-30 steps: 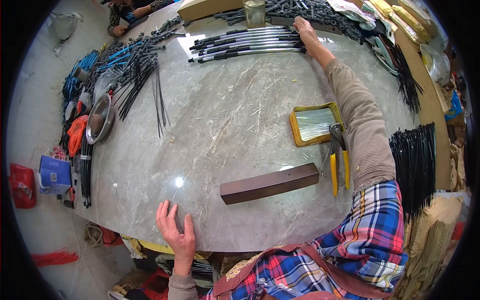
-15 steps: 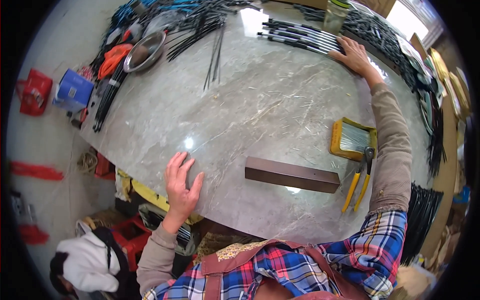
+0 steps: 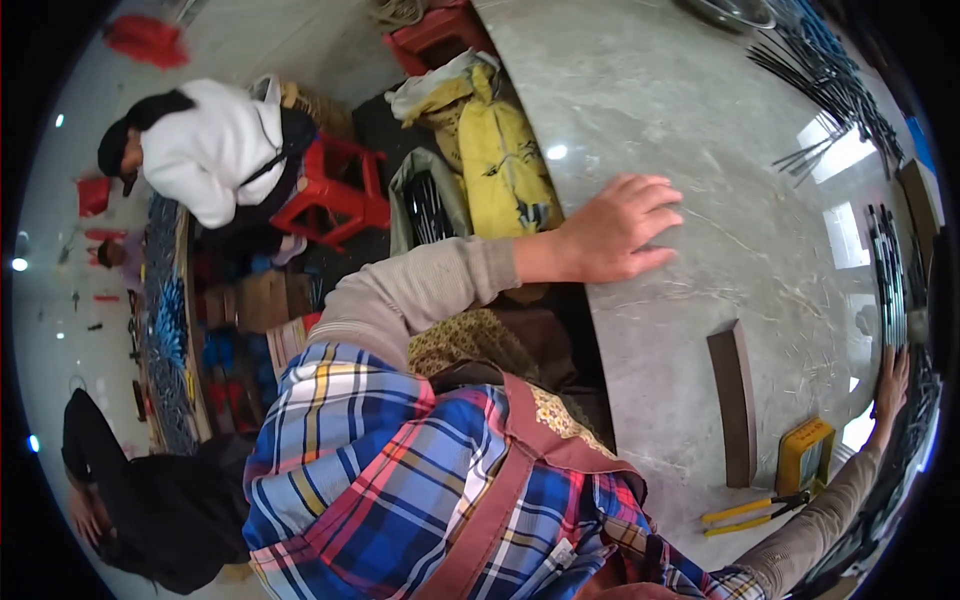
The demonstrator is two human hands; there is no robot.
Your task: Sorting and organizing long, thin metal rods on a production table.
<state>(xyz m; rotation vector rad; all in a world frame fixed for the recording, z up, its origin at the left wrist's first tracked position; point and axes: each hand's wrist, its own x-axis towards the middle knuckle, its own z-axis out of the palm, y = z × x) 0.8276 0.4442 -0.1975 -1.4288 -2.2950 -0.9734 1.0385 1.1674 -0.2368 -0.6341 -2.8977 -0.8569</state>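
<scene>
My left hand [image 3: 622,230] hovers over or rests on the near edge of the grey marbled table [image 3: 690,110], its fingers apart and slightly bent, with nothing in them. Far to the right, my right hand [image 3: 893,385] reaches to the end of a row of black-and-silver rods [image 3: 884,265]; its fingers look stretched out against them, small and distorted at the rim. Between my arms lie a dark brown rectangular bar [image 3: 736,405], a yellow box [image 3: 806,452] and cutting pliers with yellow handles [image 3: 750,512].
Black strips [image 3: 835,95] and a metal bowl [image 3: 735,10] sit at the table's far end. Left of the table are yellow sacks [image 3: 505,160] and a red stool [image 3: 335,190]. A person in white [image 3: 215,150] sits there; another person in black [image 3: 165,510] is lower left.
My view has swung left, bringing two people and the floor beside the table into sight. My right hand stays by the rods; my left hand remains near the table's edge.
</scene>
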